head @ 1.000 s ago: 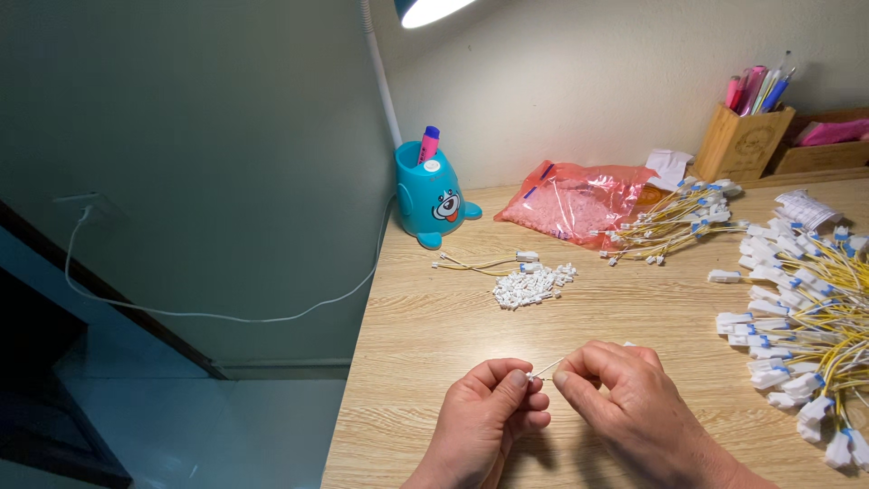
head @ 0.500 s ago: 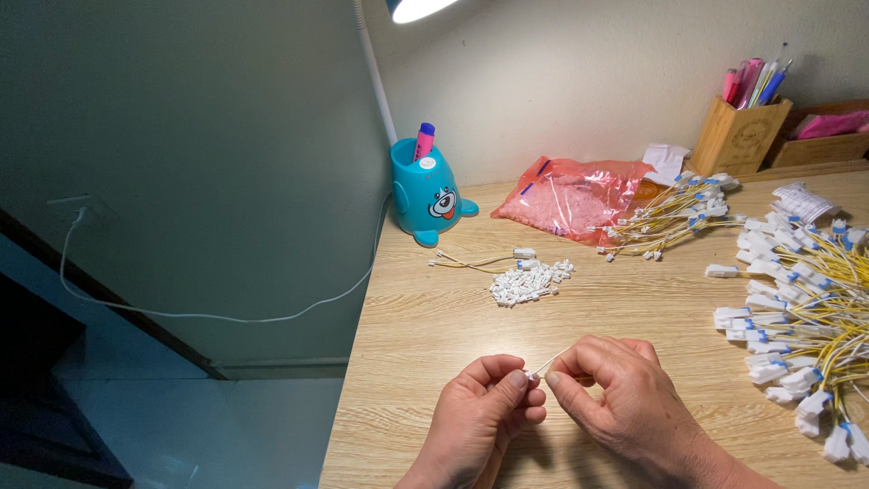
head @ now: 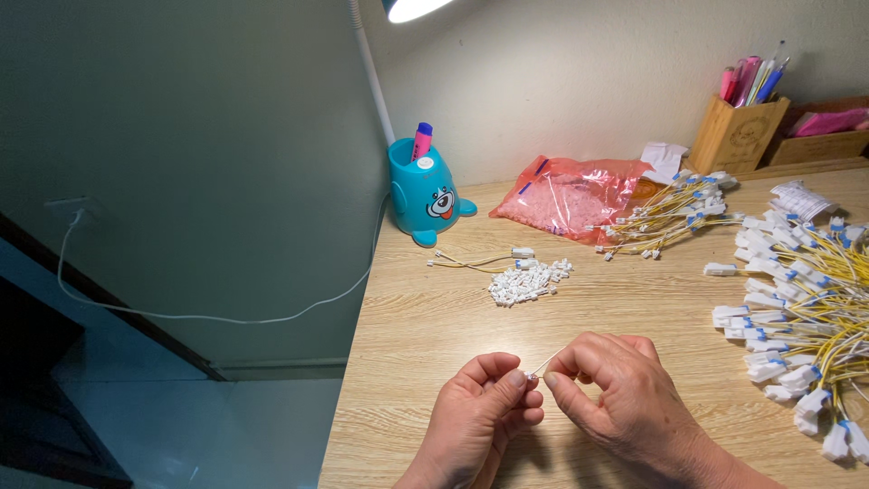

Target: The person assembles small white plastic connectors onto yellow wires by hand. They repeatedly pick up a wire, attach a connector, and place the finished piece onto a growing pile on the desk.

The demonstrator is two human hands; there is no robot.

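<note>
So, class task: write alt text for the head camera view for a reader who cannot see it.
Two bare hands, left hand and right hand, pinch a thin yellow wire with a tiny white connector between their fingertips above a wooden desk. A small pile of white connectors lies beyond; heaps of wired connectors lie right.

Bare desk (head: 434,335) lies ahead of both hands up to the connector pile (head: 527,282); wire bundles (head: 801,308) crowd the right side.

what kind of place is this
Probably a home desk used for small assembly work: a wooden table against a wall, a teal cartoon pen holder, and heaps of yellow wires with white connectors.
</note>
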